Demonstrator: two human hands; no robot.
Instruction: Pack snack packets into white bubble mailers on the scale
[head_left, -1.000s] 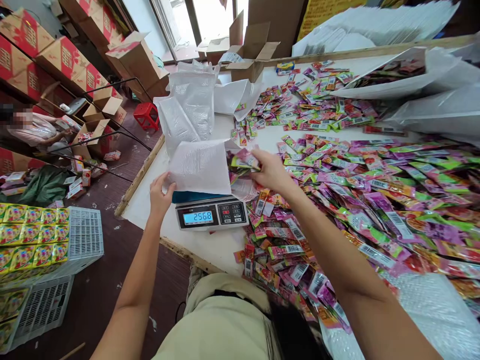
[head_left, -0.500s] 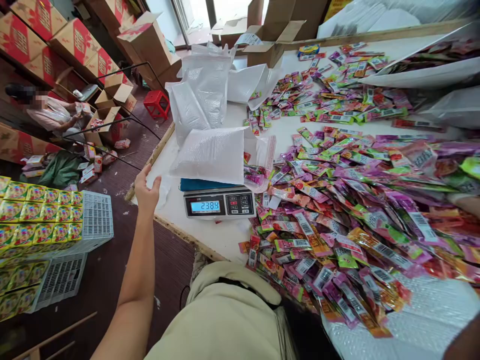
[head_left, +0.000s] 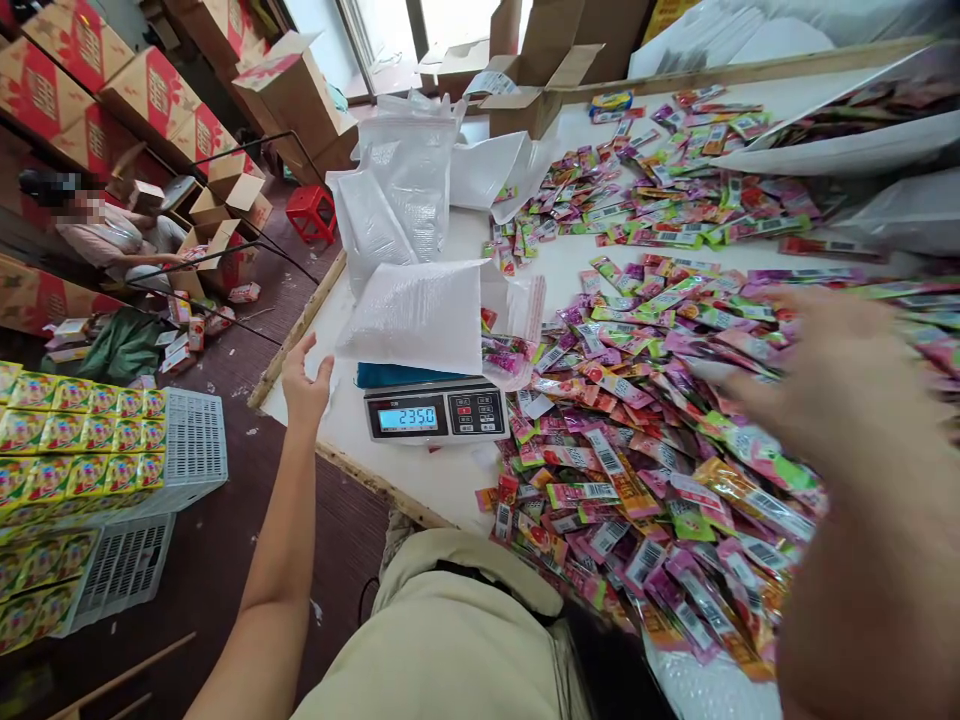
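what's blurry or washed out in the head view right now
In the head view, the right hand is smeared, likely by motion; also in the head view, the left hand looks fairly sharp, the scale display is readable, and the window is blown out white.

White bubble bag (head_left: 416, 320) atop a scale (head_left: 480, 412) (blue-lit display (head_left: 407, 419))

The wearer's torso is covered by a loose, pale khaki fabric garment (head_left: 420, 640) with a narrow black strip (head_left: 480, 578) along its fold; forearms (head_left: 281, 530) and hands (head_left: 306, 385) are bare.
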